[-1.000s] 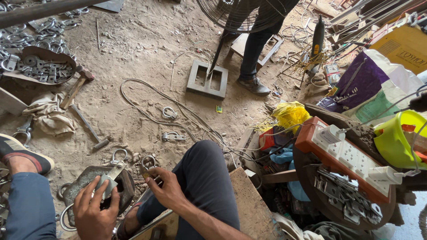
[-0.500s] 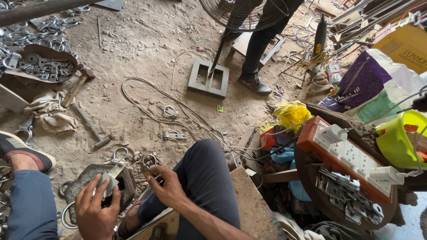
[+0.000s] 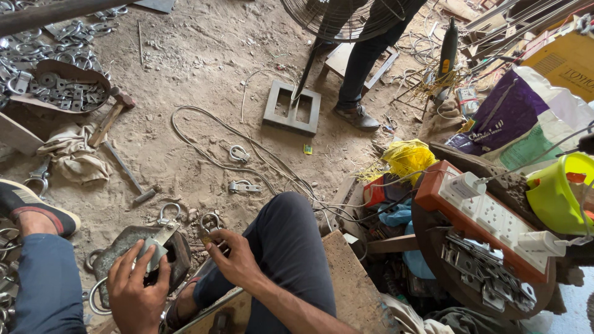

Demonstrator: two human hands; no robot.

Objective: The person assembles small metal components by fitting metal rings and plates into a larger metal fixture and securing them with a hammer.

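While the left hand (image 3: 137,291) grips a flat metal piece (image 3: 154,246) on the iron block (image 3: 127,242), its fingertips hide the piece's lower end. The right hand (image 3: 232,260) pinches something small, too hidden to identify.

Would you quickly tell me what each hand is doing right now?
Left hand: closed around a flat metal piece.
Right hand: pinching a small metal ring.
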